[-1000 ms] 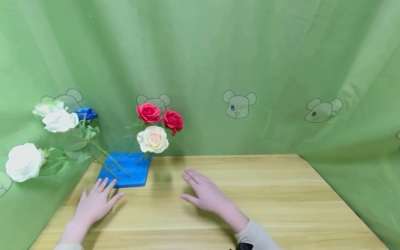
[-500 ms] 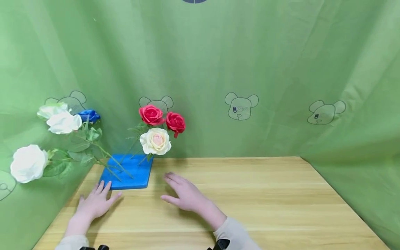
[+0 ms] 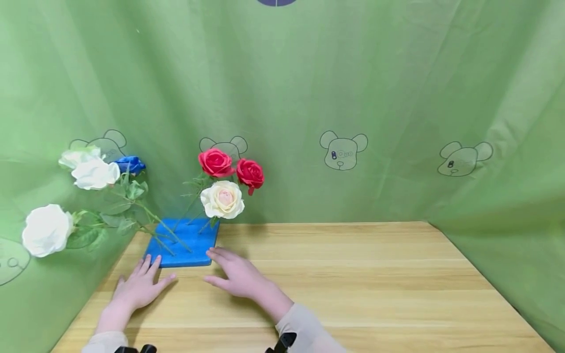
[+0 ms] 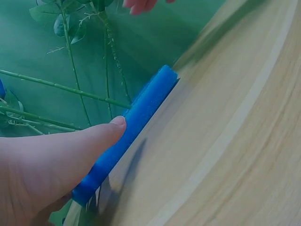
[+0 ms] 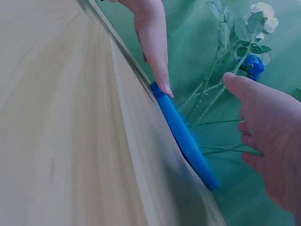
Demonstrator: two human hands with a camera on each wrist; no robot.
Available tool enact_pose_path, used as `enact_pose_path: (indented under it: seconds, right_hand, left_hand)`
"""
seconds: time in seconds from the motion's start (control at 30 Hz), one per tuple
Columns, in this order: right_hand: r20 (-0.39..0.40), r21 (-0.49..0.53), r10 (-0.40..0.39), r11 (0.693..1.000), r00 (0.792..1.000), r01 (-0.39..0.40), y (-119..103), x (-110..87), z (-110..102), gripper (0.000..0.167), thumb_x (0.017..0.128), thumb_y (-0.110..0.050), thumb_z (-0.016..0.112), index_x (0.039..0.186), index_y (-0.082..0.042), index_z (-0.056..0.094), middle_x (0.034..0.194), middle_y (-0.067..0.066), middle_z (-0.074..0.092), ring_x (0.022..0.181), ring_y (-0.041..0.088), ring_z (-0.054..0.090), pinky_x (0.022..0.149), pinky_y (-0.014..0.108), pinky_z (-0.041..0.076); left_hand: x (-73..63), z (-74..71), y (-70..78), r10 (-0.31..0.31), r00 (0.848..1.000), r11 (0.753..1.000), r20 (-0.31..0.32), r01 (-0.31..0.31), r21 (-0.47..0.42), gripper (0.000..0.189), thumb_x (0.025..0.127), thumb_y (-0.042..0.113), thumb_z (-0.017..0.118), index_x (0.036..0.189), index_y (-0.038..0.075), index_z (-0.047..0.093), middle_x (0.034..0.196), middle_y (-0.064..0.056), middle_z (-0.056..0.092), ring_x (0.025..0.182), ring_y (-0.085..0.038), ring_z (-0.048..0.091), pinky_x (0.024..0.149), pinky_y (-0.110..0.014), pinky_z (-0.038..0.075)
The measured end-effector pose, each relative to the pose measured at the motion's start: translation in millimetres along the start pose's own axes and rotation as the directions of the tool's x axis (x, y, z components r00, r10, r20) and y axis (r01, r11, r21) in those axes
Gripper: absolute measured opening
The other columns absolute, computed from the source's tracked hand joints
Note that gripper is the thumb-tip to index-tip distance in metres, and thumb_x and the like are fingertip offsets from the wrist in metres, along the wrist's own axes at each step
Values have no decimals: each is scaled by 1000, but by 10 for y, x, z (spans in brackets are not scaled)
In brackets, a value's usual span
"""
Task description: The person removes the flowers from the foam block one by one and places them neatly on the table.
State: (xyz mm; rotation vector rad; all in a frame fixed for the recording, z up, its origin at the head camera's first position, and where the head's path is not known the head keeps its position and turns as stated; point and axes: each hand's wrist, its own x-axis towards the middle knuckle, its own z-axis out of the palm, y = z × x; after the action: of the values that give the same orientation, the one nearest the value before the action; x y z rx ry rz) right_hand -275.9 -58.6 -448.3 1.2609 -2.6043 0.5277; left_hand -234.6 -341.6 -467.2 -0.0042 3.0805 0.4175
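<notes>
Leftward since the earlier frame, the right hand [image 3: 236, 275] has come to the near-right corner of the blue board [image 3: 203, 245], fingers loosely extended, holding nothing. The left hand [image 3: 138, 289], fingers spread, lies at the near-left corner, holding nothing either. Thin, thorny stems [image 4: 61, 86] slant over the flat slab, bearing ruffled white roses [image 3: 47, 230], a blue rose [image 3: 130, 164], a cream rose [image 3: 222, 199] and red roses [image 3: 216, 163]. Beneath is a wood-grained table [image 3: 375, 274]; behind, a creased green curtain [image 3: 375, 88].

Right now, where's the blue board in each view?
Head: blue board, left of centre, lower half.
Left wrist: blue board, just left of centre, slanting up rightward.
Right wrist: blue board, right of centre, slanting down rightward.
Shared landmark: left hand, at the board's edge.
</notes>
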Motion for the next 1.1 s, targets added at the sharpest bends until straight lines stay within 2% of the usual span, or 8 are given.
enact_pose_path:
  seconds: [0.23,0.4,0.6,0.73,0.83,1.0,1.1]
  right_hand:
    - [19,10,26,1000,999,-26,-105,226,134,66,98,-57,43,151,-18,38,156,0,39,144,17,38,117,32,35]
    - [19,60,34,998,999,-35,-167,386,246,65,99,-54,42,150,-14,39,154,5,42,143,21,41,118,32,34]
    - [-68,110,80,991,995,-72,-240,543,357,55,99,-43,53,143,-10,50,145,8,54,136,22,49,115,31,38]
    - [-143,121,131,986,981,-114,-251,675,428,49,97,-40,58,136,-10,57,136,8,61,129,20,55,112,31,42]
    - [-167,146,185,976,968,-162,-240,770,498,46,95,-37,61,132,-10,60,132,6,63,125,19,57,109,30,45]
    - [-182,199,276,950,944,-240,-215,907,597,40,94,-32,65,127,-10,64,126,4,66,120,18,60,103,28,49]
    - [-193,290,324,920,926,-262,-192,972,656,37,92,-28,67,124,-9,66,123,6,69,118,20,63,101,27,51]
  left_hand:
    - [45,41,-63,9,999,1000,-31,-9,26,96,92,71,37,154,0,20,156,-34,12,142,-56,14,101,-84,9]
    - [53,45,-96,12,999,999,-32,-11,40,96,92,72,37,154,0,21,156,-35,13,142,-56,15,101,-84,11]
    - [55,38,-76,19,999,999,-35,-18,40,94,93,71,37,154,1,22,157,-34,13,143,-55,15,102,-83,12]
    - [74,30,-75,22,999,999,-47,-20,50,93,93,69,38,153,0,23,156,-34,15,143,-54,16,102,-83,14]
    - [79,36,-73,21,998,999,-50,-19,49,91,94,68,40,153,0,24,156,-34,16,143,-54,17,103,-82,15]
    - [76,47,-64,16,999,999,-46,-14,43,90,94,66,40,153,1,24,157,-33,16,144,-53,17,104,-81,15]
    - [76,50,-53,19,999,999,-44,-16,48,90,94,66,40,153,0,24,156,-34,16,143,-54,17,103,-82,16]
